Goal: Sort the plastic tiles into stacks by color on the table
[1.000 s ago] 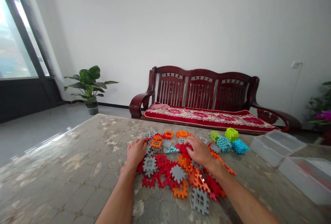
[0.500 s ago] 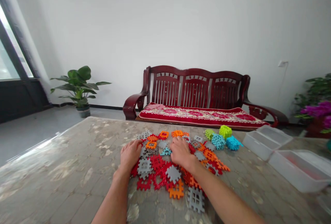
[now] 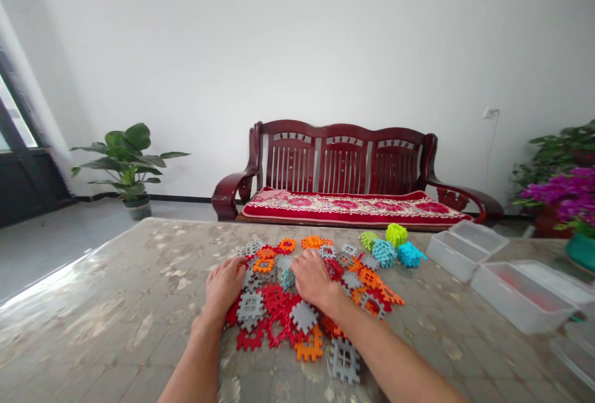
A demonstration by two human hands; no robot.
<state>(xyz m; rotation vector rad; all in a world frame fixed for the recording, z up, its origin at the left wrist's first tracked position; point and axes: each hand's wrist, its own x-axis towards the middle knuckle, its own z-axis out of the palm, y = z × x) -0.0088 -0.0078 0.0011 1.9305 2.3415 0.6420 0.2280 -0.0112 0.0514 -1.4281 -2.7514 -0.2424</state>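
A pile of flat notched plastic pieces in red, grey and orange lies on the table. My left hand rests at the pile's left edge, loosely bent, its fingertips against the pieces; nothing shows gripped in it. Over the pile's middle, my right hand is closed, with a small light-blue piece at its fingertips, which are partly hidden. An orange square frame piece lies between the hands. Beyond the pile, to the right, sit two blue and two lime-green clusters of pieces.
Clear plastic boxes stand on the right of the table, one with something red inside. A purple flower pot is at the far right. Behind the table is a dark wooden bench with a red cushion; a potted plant stands left.
The view has turned slightly right. The light-blue piece, which lay flatter beside my right hand, now looks tilted at its fingertips. My left hand has hardly moved on the pile.
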